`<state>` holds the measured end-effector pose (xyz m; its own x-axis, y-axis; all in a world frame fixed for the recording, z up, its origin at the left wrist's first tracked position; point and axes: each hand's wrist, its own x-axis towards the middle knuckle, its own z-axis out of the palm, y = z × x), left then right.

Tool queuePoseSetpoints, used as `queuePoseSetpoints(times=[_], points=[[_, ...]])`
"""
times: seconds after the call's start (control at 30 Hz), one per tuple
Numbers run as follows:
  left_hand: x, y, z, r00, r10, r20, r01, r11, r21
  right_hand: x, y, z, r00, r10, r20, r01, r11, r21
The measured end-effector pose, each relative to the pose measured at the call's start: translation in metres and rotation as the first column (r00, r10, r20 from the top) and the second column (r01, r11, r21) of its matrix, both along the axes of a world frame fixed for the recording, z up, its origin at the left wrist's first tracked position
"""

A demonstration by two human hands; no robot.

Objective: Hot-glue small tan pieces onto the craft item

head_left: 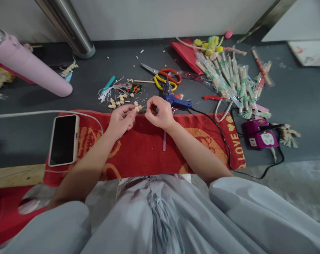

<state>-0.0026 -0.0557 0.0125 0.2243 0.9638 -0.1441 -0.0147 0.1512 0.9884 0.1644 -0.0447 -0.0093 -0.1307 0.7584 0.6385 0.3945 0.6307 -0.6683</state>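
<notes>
On red towel (pixel 149 148): two hands, one bead (pixel 137 108).

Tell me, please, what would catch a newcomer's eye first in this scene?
First the red towel with orange patterns across the table's near edge, where the left hand and right hand pinch small pale wooden pieces. Just behind them lie a blue hot-glue gun and yellow-and-red-handled scissors. A white-cased smartphone rests, screen dark, on the towel's left end.
</notes>
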Motion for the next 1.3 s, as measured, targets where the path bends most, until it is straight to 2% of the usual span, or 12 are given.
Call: queuePoseSetpoints(times=[0.17,0.37,0.53,0.7,0.8,1.0,1.3], points=[[0.002,0.0,0.01,0.994,-0.005,0.107,0.022,0.987,-0.161,0.003,0.001,-0.001,0.999,0.032,-0.006,-0.032,0.995,-0.093],[0.003,0.0,0.021,0.975,-0.043,0.219,0.106,0.953,-0.285,0.003,0.0,-0.002,0.992,0.092,0.086,-0.087,0.995,-0.056],[0.002,0.002,0.026,0.964,-0.065,0.257,0.158,0.92,-0.359,0.0,0.001,-0.003,0.99,0.043,0.133,-0.038,0.998,-0.04],[0.004,0.001,0.026,0.967,-0.068,0.244,0.161,0.91,-0.383,-0.001,0.0,-0.004,0.987,0.005,0.159,0.002,0.999,-0.044],[0.006,0.0,0.024,0.974,-0.048,0.219,0.131,0.916,-0.379,-0.002,-0.002,-0.003,0.993,-0.013,0.119,0.017,0.999,-0.028],[0.004,0.0,0.016,0.977,-0.045,0.207,0.11,0.943,-0.313,-0.002,-0.006,-0.001,0.996,0.055,0.075,-0.056,0.998,0.017],[0.003,-0.001,0.013,0.979,-0.027,0.201,0.084,0.956,-0.282,-0.003,-0.005,-0.004,0.991,0.059,0.123,-0.076,0.988,0.137]])
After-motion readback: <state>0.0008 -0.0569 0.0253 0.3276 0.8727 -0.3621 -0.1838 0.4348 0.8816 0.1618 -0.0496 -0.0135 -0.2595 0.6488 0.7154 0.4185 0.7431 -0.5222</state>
